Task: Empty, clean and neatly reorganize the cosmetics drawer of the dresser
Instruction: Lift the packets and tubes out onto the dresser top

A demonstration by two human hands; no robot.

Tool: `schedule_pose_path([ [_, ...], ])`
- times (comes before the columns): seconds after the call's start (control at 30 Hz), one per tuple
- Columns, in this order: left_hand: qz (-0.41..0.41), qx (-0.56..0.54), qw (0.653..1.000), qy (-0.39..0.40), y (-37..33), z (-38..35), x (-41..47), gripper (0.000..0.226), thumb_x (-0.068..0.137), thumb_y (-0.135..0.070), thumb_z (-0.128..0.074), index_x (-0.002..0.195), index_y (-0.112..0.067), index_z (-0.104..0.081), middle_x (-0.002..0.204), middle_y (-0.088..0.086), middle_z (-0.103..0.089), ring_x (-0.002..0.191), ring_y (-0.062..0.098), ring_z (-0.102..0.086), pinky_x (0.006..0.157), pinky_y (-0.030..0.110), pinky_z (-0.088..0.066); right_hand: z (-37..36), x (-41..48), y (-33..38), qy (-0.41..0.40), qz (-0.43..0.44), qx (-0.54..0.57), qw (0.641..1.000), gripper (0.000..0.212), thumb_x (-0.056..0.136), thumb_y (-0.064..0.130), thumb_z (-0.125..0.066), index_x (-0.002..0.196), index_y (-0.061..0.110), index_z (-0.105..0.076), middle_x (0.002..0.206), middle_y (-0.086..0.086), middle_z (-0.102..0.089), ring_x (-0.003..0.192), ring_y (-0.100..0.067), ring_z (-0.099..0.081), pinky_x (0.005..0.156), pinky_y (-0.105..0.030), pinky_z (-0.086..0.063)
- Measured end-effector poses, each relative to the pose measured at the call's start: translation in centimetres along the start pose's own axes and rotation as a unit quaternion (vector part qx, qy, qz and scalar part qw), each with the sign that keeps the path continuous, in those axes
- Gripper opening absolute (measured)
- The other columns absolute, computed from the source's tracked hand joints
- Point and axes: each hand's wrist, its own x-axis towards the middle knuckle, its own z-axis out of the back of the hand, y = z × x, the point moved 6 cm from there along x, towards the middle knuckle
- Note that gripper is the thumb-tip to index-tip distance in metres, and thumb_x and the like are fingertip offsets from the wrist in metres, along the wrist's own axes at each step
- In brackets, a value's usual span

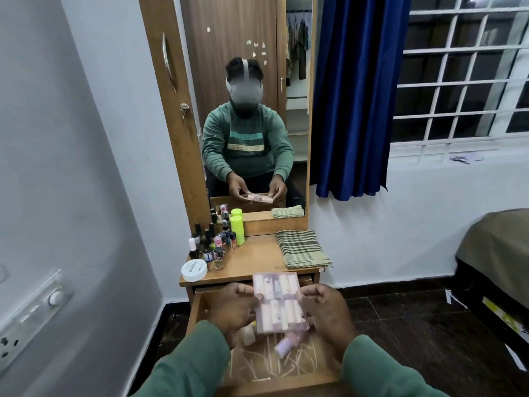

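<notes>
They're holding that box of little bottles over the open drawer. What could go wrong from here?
The box of small bottles is pinched only at its edges by the left hand and right hand; it could slip and fall onto the pink bottle in the drawer. Set on the dresser top carelessly, it might topple the crowded nail polish bottles.

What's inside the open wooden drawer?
A lying pale lilac bottle, a beige bottle, scattered thin pale sticks. The held clear box of pastel bottles covers the back part.
</notes>
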Motion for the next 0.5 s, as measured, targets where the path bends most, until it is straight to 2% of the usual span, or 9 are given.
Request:
schedule_pose_path([
  [0.07,-0.024,-0.031,0.999,-0.032,-0.8,0.7,1.1,0.022,0.092,0.001,-0.072,0.111,0.002,-0.061,0.103,0.022,-0.076,0.094,0.036,-0.074,0.081,0.049,-0.063,-0.8,0.1,0.7,0.008,-0.029,0.073,0.997,0.01,0.089,0.005,-0.079,0.097,0.005,-0.074,0.09,-0.014,-0.079,0.082,-0.029,-0.078,0.069,-0.042,-0.066],
  [0.17,-0.062,-0.033,0.995,-0.067,-1.7,1.4,2.8,0.008,0.094,-0.005,-0.071,0.101,-0.005,-0.069,0.097,0.015,-0.079,0.092,0.033,-0.077,0.084,0.059,-0.062,-2.2,1.6,2.3,-0.011,-0.04,0.093,0.995,0.009,0.087,0.001,-0.079,0.095,0.003,-0.075,0.086,-0.013,-0.08,0.083,-0.033,-0.078,0.076,-0.047,-0.066],
  [0.23,-0.09,-0.027,0.993,-0.067,-2.4,1.3,3.7,0.009,0.094,-0.008,-0.07,0.102,-0.012,-0.071,0.098,0.011,-0.079,0.093,0.032,-0.077,0.084,0.059,-0.061,-3.1,3.5,3.4,-0.034,-0.023,0.05,0.998,0.006,0.086,0.004,-0.08,0.088,0.009,-0.077,0.083,-0.008,-0.08,0.083,-0.029,-0.078,0.08,-0.049,-0.065],
  [0.3,-0.109,-0.011,0.992,-0.06,-3.0,0.8,4.5,0.02,0.097,-0.006,-0.066,0.113,-0.016,-0.07,0.107,0.006,-0.078,0.098,0.028,-0.076,0.088,0.054,-0.062,-3.8,5.6,4.6,-0.046,0.0,-0.017,0.999,0.003,0.086,0.013,-0.082,0.084,0.013,-0.079,0.083,-0.002,-0.08,0.08,-0.022,-0.077,0.079,-0.043,-0.065],
  [0.37,-0.129,0.001,0.99,-0.054,-3.8,0.3,5.2,0.033,0.098,-0.002,-0.063,0.127,-0.018,-0.066,0.117,0.002,-0.075,0.104,0.022,-0.074,0.093,0.047,-0.061,-4.5,7.8,5.9,-0.04,0.026,-0.109,0.993,0.01,0.085,0.022,-0.082,0.079,0.015,-0.08,0.08,0.003,-0.079,0.078,-0.018,-0.075,0.079,-0.037,-0.063],
  [0.5,-0.16,0.06,0.984,-0.057,-4.7,-0.4,7.4,0.053,0.092,-0.002,-0.07,0.142,-0.013,-0.057,0.137,0.0,-0.065,0.118,0.02,-0.066,0.105,0.045,-0.054,-5.9,12.1,7.1,-0.044,0.033,-0.204,0.977,0.017,0.085,0.021,-0.08,0.072,0.01,-0.077,0.072,-0.003,-0.076,0.075,-0.025,-0.074,0.076,-0.034,-0.061],
])
